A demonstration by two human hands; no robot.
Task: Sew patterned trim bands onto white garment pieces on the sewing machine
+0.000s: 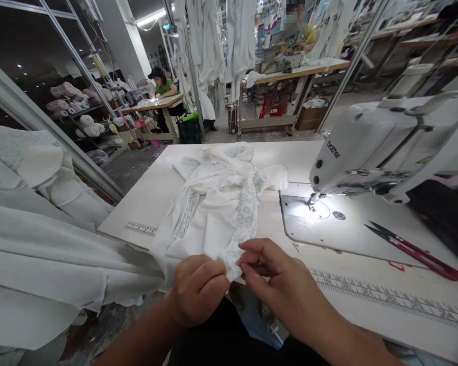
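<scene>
A white garment [217,213] with grey-patterned trim lies loosely spread on the table, its near end reaching the front edge. My left hand [200,287] is closed in a fist-like grip on that near end. At the trim's near corner, just to the right, my right hand [275,277] pinches the edge between thumb and fingertips, the index finger held a little apart. The fabric inside the left fist is hidden. To the right of the garment stands a white sewing machine [381,147], its lamp lighting the needle plate [305,208].
Red-handled scissors [420,254] lie right of the needle plate. A printed ruler strip [381,295] runs along the table's front edge. White fabric pieces [61,244] hang at the left. Beyond the table, a person in green [168,89] and another person [309,35] sit at machines.
</scene>
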